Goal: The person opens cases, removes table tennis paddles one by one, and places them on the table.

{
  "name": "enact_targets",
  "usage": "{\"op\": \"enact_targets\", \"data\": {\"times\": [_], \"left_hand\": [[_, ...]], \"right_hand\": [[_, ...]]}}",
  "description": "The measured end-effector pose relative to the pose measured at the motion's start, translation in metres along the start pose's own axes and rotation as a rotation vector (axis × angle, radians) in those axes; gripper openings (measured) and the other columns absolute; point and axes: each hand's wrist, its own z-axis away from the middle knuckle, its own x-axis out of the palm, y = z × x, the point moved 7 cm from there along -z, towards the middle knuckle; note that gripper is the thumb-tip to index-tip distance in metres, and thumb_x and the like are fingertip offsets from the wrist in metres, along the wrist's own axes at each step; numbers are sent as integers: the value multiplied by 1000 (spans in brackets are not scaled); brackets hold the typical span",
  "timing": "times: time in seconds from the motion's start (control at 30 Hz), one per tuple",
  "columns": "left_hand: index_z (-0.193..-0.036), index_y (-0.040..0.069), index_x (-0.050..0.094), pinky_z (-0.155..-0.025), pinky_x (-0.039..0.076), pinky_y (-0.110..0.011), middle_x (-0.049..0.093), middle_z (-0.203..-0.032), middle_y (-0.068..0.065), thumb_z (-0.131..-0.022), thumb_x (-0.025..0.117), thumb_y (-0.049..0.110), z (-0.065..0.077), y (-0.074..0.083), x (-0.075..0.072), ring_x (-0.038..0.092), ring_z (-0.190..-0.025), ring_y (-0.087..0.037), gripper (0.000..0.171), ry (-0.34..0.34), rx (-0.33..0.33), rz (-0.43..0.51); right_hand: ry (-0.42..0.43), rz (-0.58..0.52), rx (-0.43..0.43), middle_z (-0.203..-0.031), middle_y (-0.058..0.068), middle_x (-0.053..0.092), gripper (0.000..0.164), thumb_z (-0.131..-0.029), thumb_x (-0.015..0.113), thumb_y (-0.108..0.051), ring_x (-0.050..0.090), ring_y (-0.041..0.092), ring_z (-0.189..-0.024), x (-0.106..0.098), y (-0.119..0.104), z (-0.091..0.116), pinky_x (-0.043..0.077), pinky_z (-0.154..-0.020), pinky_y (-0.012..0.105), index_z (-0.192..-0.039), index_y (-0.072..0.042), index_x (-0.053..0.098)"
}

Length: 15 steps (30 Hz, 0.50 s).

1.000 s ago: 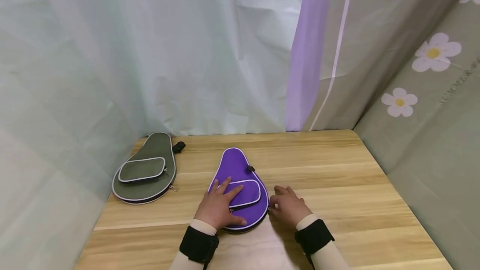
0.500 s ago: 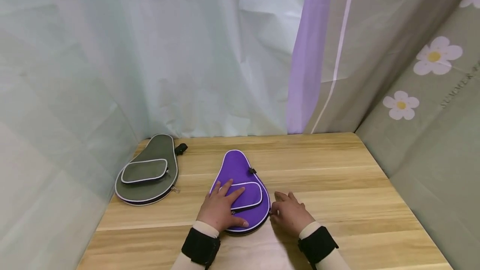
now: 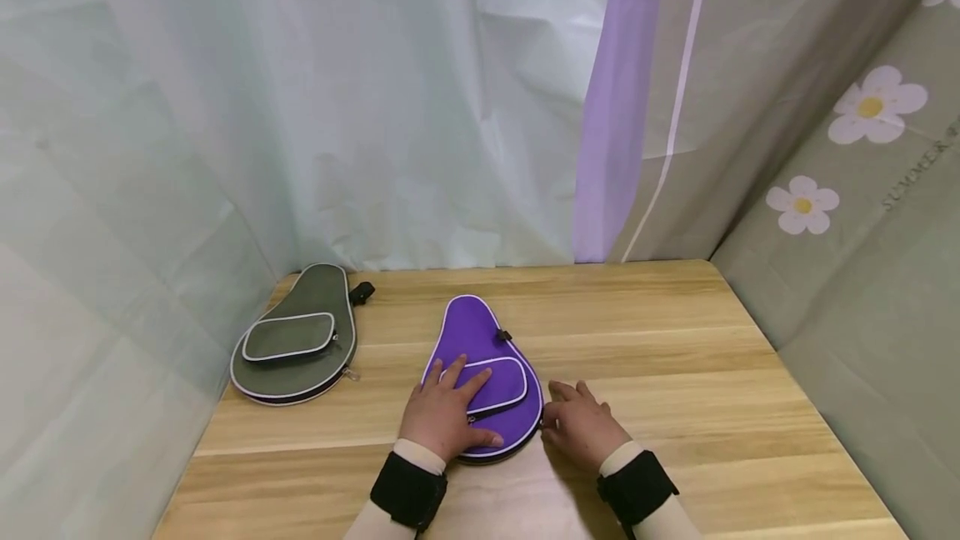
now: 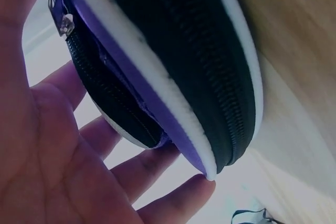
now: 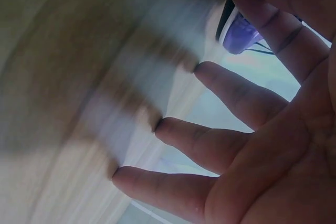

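A purple table tennis bat case (image 3: pixel 469 327) with white piping lies flat on the wooden table, narrow end away from me. My left hand (image 3: pixel 437 417) rests on its left side with fingers spread, across the front pocket (image 3: pixel 498 386). In the left wrist view the case's zipper (image 4: pixel 210 61) runs around its side, and the pocket's metal zipper pull (image 4: pixel 66 24) shows near the palm. My right hand (image 3: pixel 581 427) is at the case's right edge, thumb and index finger pinching the main zipper's pull, mostly hidden. Its other fingers (image 5: pixel 205 140) extend onto the table.
A grey-green bat case (image 3: pixel 300 373) of the same shape lies at the back left, its black strap (image 3: pixel 362 293) pointing right. Hanging cloth (image 3: pixel 390 123) borders the table (image 3: pixel 675 340) at the back and on both sides.
My left hand has shifted slightly right on the purple case, and its pocket moves a little with it. My right hand stays at the case's right edge. The head view shifts slightly.
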Motion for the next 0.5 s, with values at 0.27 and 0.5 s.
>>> {"op": "enact_targets", "data": {"times": [0.27,0.5], "left_hand": [[-148,39,53,-106,47,-67,44,-162,-10,-57,76,86,-1,6,3,39,-148,-50,105,33,-32,-61],[-149,39,51,-98,51,-66,47,-159,-10,-58,68,92,1,20,8,44,-144,-49,107,83,-102,-120]], "right_hand": [[-1,-9,-30,-151,18,56,19,-87,79,-23,41,67,-137,-2,1,4,32,-89,92,-73,-32,70],[-31,0,-72,-152,18,54,23,-84,81,-24,39,70,-136,-1,0,8,32,-84,94,-68,-31,66]]}}
